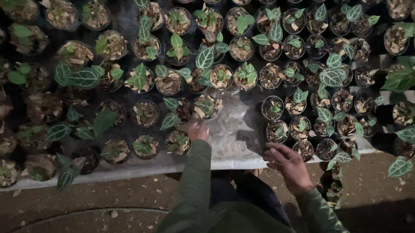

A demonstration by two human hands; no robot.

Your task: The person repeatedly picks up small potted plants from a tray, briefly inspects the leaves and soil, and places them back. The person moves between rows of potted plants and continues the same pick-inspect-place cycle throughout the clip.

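Many small round pots with young veined green plants stand on a pale plastic sheet (232, 134). My left hand (199, 132), in a green sleeve, reaches forward and touches a small pot (178, 141) at the front of the left group; whether the fingers grip it I cannot tell. My right hand (287, 163) rests at the sheet's front edge, fingers spread, holding nothing, just left of a small pot (303, 149) in the right group.
A gap of bare sheet lies between the left and right pot groups. Brown ground (71, 222) strewn with dry leaf bits runs along the front, with a thin hose or wire (43, 220) curving across it. Leaves overhang the edge at the right.
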